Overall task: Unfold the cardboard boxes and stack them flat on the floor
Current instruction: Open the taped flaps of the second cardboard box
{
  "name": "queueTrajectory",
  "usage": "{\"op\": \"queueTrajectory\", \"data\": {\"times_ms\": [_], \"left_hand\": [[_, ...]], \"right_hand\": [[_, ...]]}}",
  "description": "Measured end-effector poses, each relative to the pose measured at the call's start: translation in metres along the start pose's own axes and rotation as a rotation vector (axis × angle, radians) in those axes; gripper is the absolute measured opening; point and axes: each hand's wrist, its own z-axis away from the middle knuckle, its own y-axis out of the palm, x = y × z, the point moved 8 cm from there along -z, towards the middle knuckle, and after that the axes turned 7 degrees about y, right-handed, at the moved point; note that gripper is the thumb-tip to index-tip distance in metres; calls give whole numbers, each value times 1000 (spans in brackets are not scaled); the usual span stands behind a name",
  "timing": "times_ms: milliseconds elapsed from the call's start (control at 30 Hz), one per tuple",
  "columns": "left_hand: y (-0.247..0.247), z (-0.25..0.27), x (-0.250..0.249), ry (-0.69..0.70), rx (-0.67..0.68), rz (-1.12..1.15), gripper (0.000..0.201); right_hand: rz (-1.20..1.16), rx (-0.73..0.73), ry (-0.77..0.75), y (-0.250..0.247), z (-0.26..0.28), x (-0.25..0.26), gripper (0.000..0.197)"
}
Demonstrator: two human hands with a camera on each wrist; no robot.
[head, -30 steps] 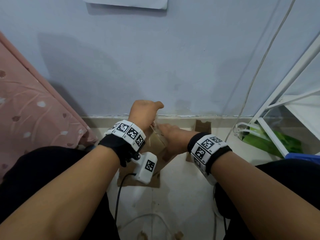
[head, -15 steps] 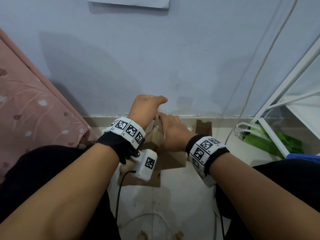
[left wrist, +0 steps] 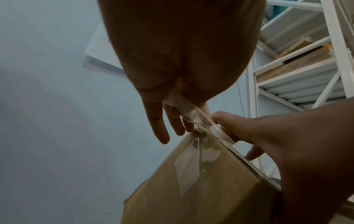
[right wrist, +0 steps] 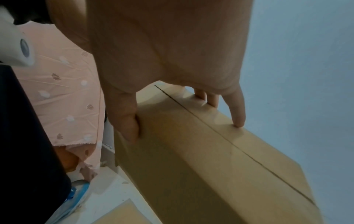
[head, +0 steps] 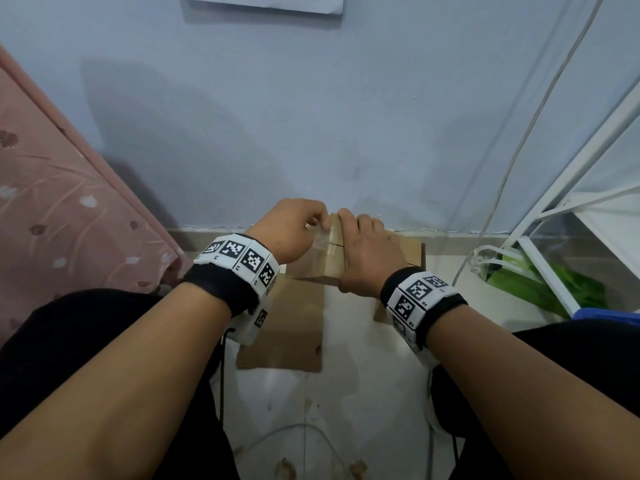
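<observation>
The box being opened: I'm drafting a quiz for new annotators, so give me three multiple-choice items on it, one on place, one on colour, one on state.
1. Where does the flat cardboard lie?
A. on the floor under the hands
B. on the rack
C. on the curtain

2. What colour is the wall?
A. green
B. light blue
C. brown

3. What is the left hand doing?
A. resting open on the floor
B. pinching clear tape at the box corner
C. holding a cable

Answers:
1 A, the sheet lies on the floor below both wrists.
2 B, it is pale blue in every view.
3 B, the tape runs from its fingers to the corner, while the right hand grips the box.
</observation>
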Motion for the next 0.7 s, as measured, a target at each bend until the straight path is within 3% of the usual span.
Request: {"op": "queueTrajectory", "data": {"times_ms": [133, 267, 400, 500, 600, 700], "left_hand": [[-8, -1, 0, -58, -76, -34, 43], [-18, 0, 3, -141, -175, -93, 34], [-16, -2, 3, -152, -184, -22, 23], [-18, -5, 0, -105, -213, 10, 18], [-22, -3, 4, -135, -225, 49, 12], [-16, -2, 15, -241, -153, 23, 33]], "right_hand": [[42, 8, -10, 0, 0, 1, 110], [127, -34, -57, -3, -1, 6, 100], [166, 6, -42, -1, -4, 1, 104], [95, 64, 47, -3, -8, -17, 114], [-43, 73, 91, -7, -11, -27, 103], [-75, 52, 57, -8, -9, -24, 104]]}}
